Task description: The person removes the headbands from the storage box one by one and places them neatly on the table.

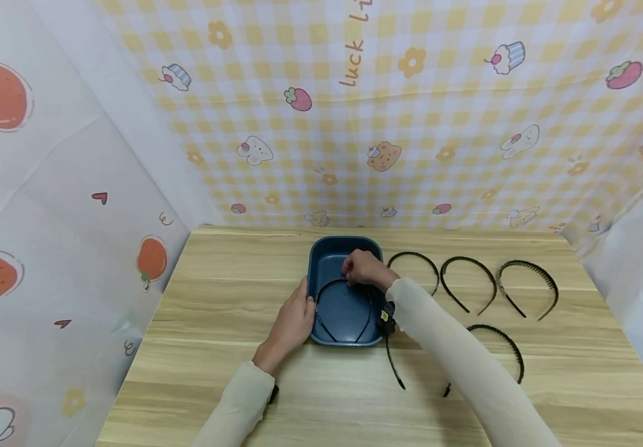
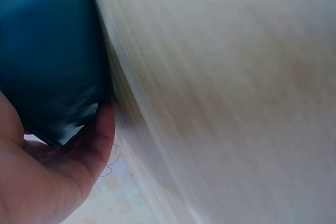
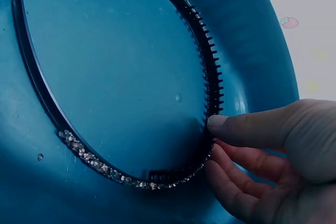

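A blue tray [image 1: 327, 264] stands on the wooden table, and my left hand [image 1: 290, 320] grips its left side. In the left wrist view, the fingers of that hand [image 2: 58, 177] curl round a corner of the tray's outer wall. Inside the tray is a black toothed headband [image 3: 211, 72] with a glittery stretch along its band. My right hand [image 1: 367, 270] reaches in and pinches the headband's curved top between thumb and fingertips. Its free ends point toward the tray's near side.
Right of the tray lie more black headbands: one [image 1: 413, 254] beside it, then a second [image 1: 469, 259] and a third [image 1: 528, 265]. Closer in, another headband [image 1: 514, 347] is partly covered by my right sleeve [image 1: 466, 354]. A band's tip [image 1: 396, 372] shows near the tray's corner.
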Demonstrator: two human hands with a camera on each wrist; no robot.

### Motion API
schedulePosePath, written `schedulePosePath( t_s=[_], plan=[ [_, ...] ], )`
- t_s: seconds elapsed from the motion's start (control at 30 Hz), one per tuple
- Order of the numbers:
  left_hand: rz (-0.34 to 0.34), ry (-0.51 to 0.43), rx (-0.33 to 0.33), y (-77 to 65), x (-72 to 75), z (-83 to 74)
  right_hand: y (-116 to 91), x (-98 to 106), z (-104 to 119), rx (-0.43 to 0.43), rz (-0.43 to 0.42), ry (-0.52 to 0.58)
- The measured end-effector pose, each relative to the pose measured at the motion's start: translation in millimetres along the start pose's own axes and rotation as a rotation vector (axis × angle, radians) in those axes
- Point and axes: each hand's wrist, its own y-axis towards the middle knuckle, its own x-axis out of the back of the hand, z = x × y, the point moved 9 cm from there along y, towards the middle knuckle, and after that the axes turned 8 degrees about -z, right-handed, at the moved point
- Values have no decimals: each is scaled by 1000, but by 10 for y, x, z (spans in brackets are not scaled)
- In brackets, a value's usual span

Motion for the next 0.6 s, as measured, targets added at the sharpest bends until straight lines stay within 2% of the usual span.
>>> schedulePosePath(
  t_s=[0.23, 0.4, 0.6],
  plan=[
    [8, -5, 3, -3, -12, -15, -2, -2, 2, 27, 6, -25],
    [7, -3, 14, -3, -11, -4, -29, 25, 46, 66, 24, 5],
    [-5, -1, -5, -8, -7, -11, -79, 96, 117, 89, 50, 29]
  ],
)
